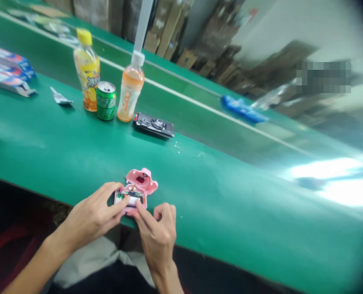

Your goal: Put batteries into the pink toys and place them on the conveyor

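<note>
Near the front edge of the green table, a small pink plastic device casing point(141, 183) lies opened, its cover folded away from me. Its lower half shows a green circuit board point(120, 193) and a whitish rectangular part point(132, 200). My left hand point(97, 210) grips the casing from the left, thumb reaching over the inside. From the front right, my right hand point(158, 228) holds the casing's near edge, its thumb pressing by the whitish part and its other fingers curled. What lies under the fingertips is hidden.
Beyond the casing stand a yellow-capped bottle point(87, 73), a green can point(106, 101) and a white-capped bottle point(130, 87). A dark phone point(155, 124) lies beside them, with tiny pale bits nearby. Blue-and-white boxes point(10, 71) are at left; a blue packet point(244, 109) lies farther back.
</note>
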